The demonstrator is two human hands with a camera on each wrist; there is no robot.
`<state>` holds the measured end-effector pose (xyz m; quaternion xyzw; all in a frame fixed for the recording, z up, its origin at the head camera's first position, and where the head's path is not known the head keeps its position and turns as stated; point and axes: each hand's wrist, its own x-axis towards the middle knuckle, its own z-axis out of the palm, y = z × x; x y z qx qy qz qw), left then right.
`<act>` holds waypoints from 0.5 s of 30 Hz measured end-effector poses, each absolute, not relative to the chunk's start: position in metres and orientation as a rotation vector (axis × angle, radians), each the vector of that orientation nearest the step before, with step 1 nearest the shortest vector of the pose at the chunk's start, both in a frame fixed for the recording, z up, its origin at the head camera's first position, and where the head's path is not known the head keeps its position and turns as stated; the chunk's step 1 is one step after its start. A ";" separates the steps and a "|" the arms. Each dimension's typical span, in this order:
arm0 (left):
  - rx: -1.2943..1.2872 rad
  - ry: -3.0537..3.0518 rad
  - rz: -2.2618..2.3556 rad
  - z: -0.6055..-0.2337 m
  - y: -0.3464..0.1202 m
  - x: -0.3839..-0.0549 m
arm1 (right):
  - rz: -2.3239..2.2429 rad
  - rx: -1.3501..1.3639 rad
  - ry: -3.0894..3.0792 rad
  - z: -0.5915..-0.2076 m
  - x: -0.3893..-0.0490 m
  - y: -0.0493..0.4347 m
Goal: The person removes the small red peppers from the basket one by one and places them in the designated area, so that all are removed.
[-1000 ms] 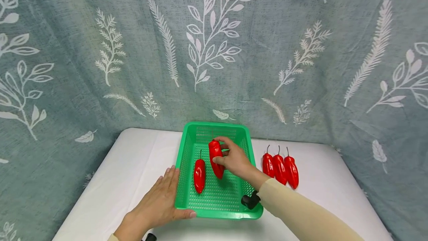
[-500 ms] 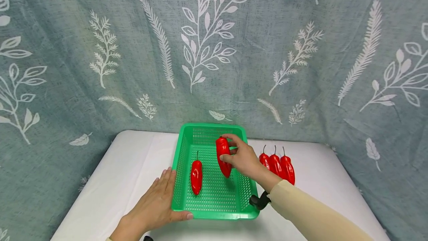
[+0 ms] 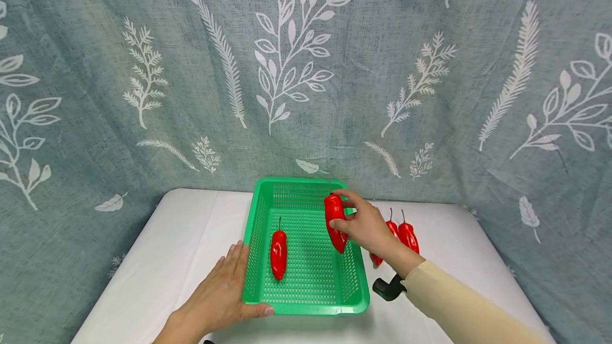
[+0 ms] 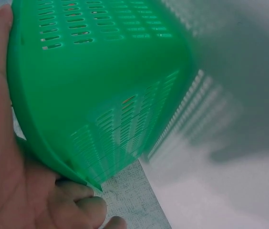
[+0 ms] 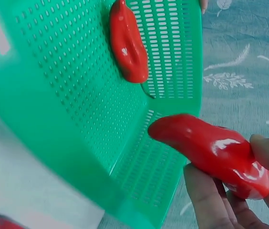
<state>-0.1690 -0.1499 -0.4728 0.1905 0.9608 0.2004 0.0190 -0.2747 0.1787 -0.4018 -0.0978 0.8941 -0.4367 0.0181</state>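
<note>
My right hand [image 3: 365,224] pinches a glossy red chili pepper [image 3: 336,223] between thumb and fingers, over the right side of a green plastic basket [image 3: 306,309]. In the right wrist view the held pepper [image 5: 211,152] points its tapered tip toward the basket wall. A second red pepper [image 3: 279,255] lies inside the basket on the left, stem toward the back. My left hand [image 3: 215,291] rests against the basket's front left corner, fingers straight along the left side and thumb on the front rim. The left wrist view has the basket wall [image 4: 87,86] close beside that palm.
On the white table [image 3: 191,238], right of the basket, lie more red peppers [image 3: 408,238], partly hidden by my right forearm. A grey-green curtain [image 3: 306,94] with white leaf prints hangs behind the table. A black wrist device [image 3: 388,287] sits at my right cuff.
My right hand has carried its pepper rightward, from the basket's middle to its right side. The left hand stays at the basket corner, and the other pepper in the basket stays put.
</note>
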 end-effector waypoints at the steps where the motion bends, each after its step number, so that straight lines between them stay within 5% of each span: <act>1: 0.592 2.980 0.623 -0.473 -0.150 -0.169 | -1.362 -0.303 2.773 -0.401 -0.274 0.181; 15: 0.588 2.961 0.650 -0.472 -0.149 -0.170 | -1.287 -0.282 2.833 -0.391 -0.271 0.213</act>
